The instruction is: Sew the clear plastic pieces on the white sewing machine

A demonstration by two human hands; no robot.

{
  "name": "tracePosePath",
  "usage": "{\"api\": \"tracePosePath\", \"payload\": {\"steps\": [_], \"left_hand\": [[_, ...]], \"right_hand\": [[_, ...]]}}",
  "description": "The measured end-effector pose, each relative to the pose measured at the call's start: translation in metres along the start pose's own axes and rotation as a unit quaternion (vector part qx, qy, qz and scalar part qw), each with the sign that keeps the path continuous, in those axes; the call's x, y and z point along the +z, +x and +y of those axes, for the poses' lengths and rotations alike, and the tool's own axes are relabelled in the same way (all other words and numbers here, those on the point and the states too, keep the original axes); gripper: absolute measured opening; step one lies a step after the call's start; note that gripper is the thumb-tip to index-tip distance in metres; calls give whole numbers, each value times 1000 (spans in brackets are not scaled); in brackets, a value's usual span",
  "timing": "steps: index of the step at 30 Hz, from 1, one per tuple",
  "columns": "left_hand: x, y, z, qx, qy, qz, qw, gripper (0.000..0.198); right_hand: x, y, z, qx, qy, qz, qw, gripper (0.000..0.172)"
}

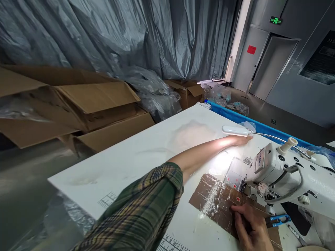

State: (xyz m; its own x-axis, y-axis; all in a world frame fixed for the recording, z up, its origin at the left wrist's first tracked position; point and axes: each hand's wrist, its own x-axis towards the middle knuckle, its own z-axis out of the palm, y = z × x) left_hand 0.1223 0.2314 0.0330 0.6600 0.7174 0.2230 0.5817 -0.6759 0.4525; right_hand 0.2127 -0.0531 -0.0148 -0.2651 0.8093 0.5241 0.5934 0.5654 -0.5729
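Note:
My left hand point(239, 140) is stretched far across the white table, beside the white lamp head point(235, 130). The lamp covers part of it, so its fingers are mostly hidden. My right hand point(252, 223) lies on a brown sheet point(209, 195) with a glossy clear layer, fingers curled closed. What they may hold is hidden. Close to its fingertips, clear plastic pieces with red marks point(234, 179) lie beside the needle area of a white sewing machine point(288, 174). Blue thread snips point(280, 220) rest right next to this hand.
Printed rulers point(174, 243) mark the white tabletop point(146, 157). A blue cloth-like strip point(227, 112) runs along the far edge. Open cardboard boxes point(99, 97) and plastic wrapping point(159, 94) stand beyond the table at left. A small knife-like tool point(295, 233) lies right of the snips.

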Motion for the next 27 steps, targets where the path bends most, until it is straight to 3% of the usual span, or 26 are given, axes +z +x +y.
{"api": "tracePosePath", "payload": {"steps": [8, 12, 17, 22, 27], "left_hand": [[-9, -76, 29, 42, 153, -11, 987, 32], [-7, -110, 29, 77, 198, -28, 977, 17], [-18, -135, 30, 76, 228, -18, 971, 24], [-59, -174, 15, 35, 216, 1, 976, 26], [-117, -238, -25, -76, 179, 125, 973, 31]], "right_hand": [[-1, 4, -8, 20, 3, -6, 1000, 20], [0, 2, -10, 36, -22, -15, 999, 23], [1, -2, -9, 20, -44, -3, 999, 24], [-2, -7, -8, -5, -50, -2, 999, 23], [-2, -10, -6, -31, -71, -8, 997, 25]]}}
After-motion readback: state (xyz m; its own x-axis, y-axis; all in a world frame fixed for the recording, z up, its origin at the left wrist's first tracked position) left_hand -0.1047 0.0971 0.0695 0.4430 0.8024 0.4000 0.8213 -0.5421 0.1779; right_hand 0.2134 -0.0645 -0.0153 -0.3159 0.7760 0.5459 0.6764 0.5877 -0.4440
